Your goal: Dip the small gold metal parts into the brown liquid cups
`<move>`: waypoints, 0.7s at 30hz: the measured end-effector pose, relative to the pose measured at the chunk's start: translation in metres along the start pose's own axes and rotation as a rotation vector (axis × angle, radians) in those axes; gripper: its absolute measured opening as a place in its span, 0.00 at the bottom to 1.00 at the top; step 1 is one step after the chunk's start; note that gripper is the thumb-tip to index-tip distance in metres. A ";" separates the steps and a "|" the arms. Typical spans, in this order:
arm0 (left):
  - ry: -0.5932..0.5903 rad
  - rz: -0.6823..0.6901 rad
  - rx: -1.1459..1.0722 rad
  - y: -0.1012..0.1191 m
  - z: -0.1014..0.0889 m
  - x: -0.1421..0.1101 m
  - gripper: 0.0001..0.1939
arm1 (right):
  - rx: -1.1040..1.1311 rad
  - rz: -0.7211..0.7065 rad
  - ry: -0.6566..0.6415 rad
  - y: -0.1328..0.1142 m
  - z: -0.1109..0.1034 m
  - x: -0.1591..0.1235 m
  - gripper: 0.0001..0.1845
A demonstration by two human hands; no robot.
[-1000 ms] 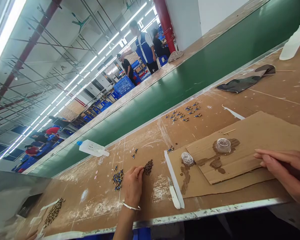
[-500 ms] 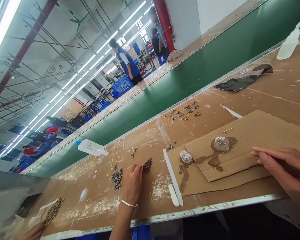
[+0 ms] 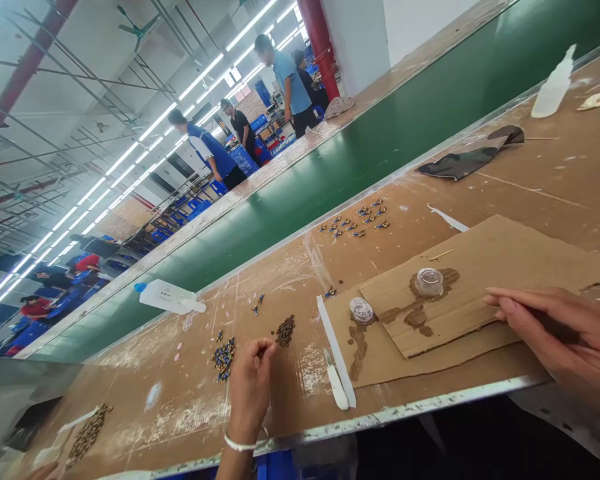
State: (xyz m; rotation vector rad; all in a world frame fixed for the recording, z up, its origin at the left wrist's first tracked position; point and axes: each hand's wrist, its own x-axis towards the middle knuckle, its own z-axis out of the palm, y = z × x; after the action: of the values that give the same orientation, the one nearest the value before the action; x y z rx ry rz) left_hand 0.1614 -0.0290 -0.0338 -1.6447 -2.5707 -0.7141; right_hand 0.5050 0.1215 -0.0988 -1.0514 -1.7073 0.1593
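Left hand (image 3: 253, 380) placed beside brown-parts pile (image 3: 285, 331), lower centre.
Right hand (image 3: 560, 330) at right; both pinched narrow, contents can't be told.

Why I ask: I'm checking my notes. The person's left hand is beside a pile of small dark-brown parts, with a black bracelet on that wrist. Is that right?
Not quite: the bracelet is white or pale, not black, as the head view shows. The left hand is indeed beside the pile of small dark-brown parts.
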 end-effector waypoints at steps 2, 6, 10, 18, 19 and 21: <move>-0.040 -0.002 -0.050 0.015 0.003 -0.012 0.15 | -0.023 -0.029 0.005 -0.004 -0.002 0.003 0.08; -0.123 -0.066 -0.158 0.034 0.019 -0.029 0.15 | -0.053 -0.023 -0.015 -0.010 -0.003 0.007 0.09; -0.106 -0.130 -0.224 0.031 0.029 -0.031 0.15 | -0.086 -0.071 0.000 -0.012 -0.004 0.008 0.08; 0.016 -0.122 -0.281 0.021 0.027 -0.052 0.12 | -0.017 0.061 -0.061 0.003 0.000 -0.005 0.09; 0.032 -0.104 -0.265 0.021 0.029 -0.056 0.11 | -0.013 0.062 -0.070 0.005 0.000 -0.006 0.09; 0.069 -0.068 -0.226 0.021 0.033 -0.062 0.10 | -0.007 0.061 -0.085 0.006 0.001 -0.007 0.09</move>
State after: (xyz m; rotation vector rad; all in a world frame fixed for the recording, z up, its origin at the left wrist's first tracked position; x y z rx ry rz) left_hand 0.2148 -0.0631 -0.0709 -1.5606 -2.5899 -1.0817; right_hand 0.5082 0.1209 -0.1071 -1.1165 -1.7535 0.2404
